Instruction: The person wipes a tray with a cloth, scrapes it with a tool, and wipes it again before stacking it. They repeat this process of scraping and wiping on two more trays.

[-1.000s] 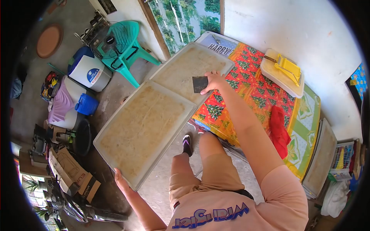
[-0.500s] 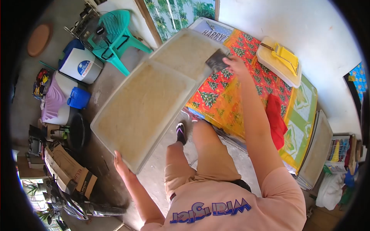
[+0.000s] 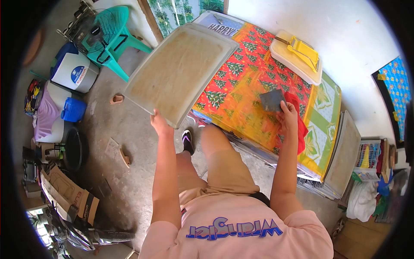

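Observation:
A large flat rectangular panel (image 3: 181, 64), brownish with a pale rim, is in my left hand (image 3: 161, 124). The fingers grip its near edge, and its far end reaches over the table's left end. My right hand (image 3: 289, 115) pinches a thin, dark, square flat piece (image 3: 272, 100) by one corner; its material is unclear. This hand is over the table's patterned cover (image 3: 246, 90), beside a red cloth (image 3: 295, 103). Whether the dark piece touches the cover, I cannot tell.
On the table's far side, a white tub (image 3: 276, 54) holds a yellow tool (image 3: 304, 54). More panels (image 3: 343, 151) lean at the table's right end. A green chair (image 3: 114, 41) with a fan, a blue container (image 3: 73, 109) and slippers (image 3: 124, 159) are to the left.
The panel has moved up and away from my body, with my left hand on its near edge. My right hand has drawn the dark piece off the panel's far corner, toward the red cloth.

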`<action>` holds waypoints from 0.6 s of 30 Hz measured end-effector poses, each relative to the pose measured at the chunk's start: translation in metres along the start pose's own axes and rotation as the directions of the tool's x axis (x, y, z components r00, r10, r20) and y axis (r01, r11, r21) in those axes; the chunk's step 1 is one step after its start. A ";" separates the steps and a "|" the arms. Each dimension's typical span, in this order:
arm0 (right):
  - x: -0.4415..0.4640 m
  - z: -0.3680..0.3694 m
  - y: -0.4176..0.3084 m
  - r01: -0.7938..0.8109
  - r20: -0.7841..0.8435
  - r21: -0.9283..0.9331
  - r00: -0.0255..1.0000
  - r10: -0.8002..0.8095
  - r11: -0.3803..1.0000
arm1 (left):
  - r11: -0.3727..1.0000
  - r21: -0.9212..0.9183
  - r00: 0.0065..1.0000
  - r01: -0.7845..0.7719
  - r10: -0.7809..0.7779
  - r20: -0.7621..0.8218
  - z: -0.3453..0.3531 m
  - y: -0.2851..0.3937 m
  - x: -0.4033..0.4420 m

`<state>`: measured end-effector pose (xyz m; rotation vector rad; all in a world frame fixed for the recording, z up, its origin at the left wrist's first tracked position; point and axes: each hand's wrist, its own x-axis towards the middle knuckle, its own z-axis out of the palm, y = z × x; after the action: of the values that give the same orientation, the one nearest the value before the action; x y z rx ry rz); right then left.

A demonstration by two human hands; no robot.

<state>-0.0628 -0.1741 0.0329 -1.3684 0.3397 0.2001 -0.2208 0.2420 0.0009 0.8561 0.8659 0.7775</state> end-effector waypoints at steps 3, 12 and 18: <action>-0.006 -0.012 -0.002 -0.017 0.003 -0.014 1.000 0.017 1.000 | 0.979 0.202 1.000 -0.019 0.017 0.012 0.010 -0.021 0.026; -0.008 0.008 0.006 0.007 0.055 0.078 0.998 -0.011 0.997 | 0.939 0.343 0.987 -0.017 0.070 -0.145 0.016 -0.011 0.023; -0.008 0.016 0.017 0.056 0.000 0.121 0.998 -0.056 0.991 | 0.003 0.561 0.355 -0.828 0.778 0.519 -0.022 -0.041 -0.069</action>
<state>-0.0744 -0.1544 0.0228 -1.2562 0.3049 0.1332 -0.2612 0.1724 -0.0211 2.3441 0.5246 1.4136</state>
